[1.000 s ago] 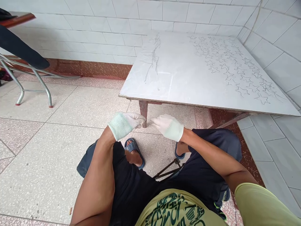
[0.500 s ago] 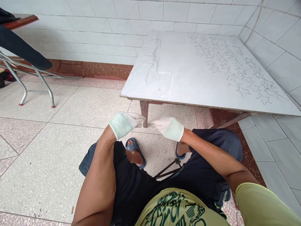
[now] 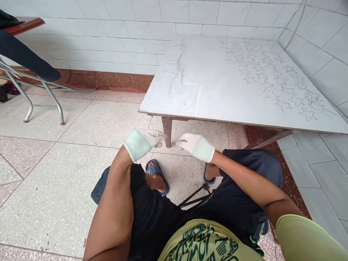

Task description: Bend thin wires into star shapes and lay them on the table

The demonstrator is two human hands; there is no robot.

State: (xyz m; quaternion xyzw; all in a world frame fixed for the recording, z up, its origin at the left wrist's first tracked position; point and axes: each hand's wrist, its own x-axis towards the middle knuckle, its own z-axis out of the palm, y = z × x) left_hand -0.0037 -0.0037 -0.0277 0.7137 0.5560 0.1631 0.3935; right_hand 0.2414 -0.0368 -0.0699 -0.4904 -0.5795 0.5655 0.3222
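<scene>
Both hands wear white gloves with pale green cuffs and are held just short of the table's front edge, above the floor. My left hand [image 3: 152, 139] is closed, its fingers pinched on a thin wire [image 3: 169, 138] that shows faintly in the gap between the hands. My right hand [image 3: 191, 143] is also closed, thumb and fingers together near the wire's other side; whether it grips the wire is too fine to tell. On the white tabletop [image 3: 212, 90] lie many star-shaped bent wires [image 3: 262, 76] at the right, and a bundle of loose wires [image 3: 178, 67] at the left.
A table leg [image 3: 166, 130] stands just behind my hands. White tiled walls [image 3: 174, 12] close off the back and right. At the left is a metal-legged folding stool [image 3: 45, 94] with another person's dark trouser leg [image 3: 29, 54] over it. A dark metal frame [image 3: 195, 195] stands between my legs.
My hands have drawn slightly apart, the right one shifting a little to the right. The gap between the fingertips is wider. The wires on the table lie as before.
</scene>
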